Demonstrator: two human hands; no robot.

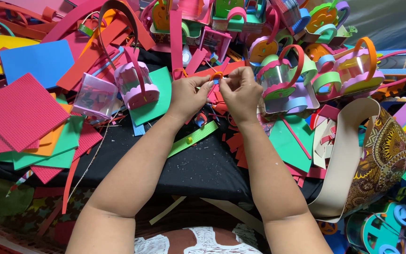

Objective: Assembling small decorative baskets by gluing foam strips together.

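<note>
- Two hands meet above the black table (198,169): left hand (187,95), right hand (242,91).
- Fingertips of both pinched on a small orange foam loop (216,75).
- Pink basket (136,84) sits left, near.

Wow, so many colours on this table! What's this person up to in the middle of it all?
A person's left hand and right hand meet over a black table, pinching a small orange foam strip between the fingertips. Around them lie foam sheets: a blue sheet, a red textured sheet and a green strip. A small pink basket stands left of the hands, with more coloured baskets on the right.
</note>
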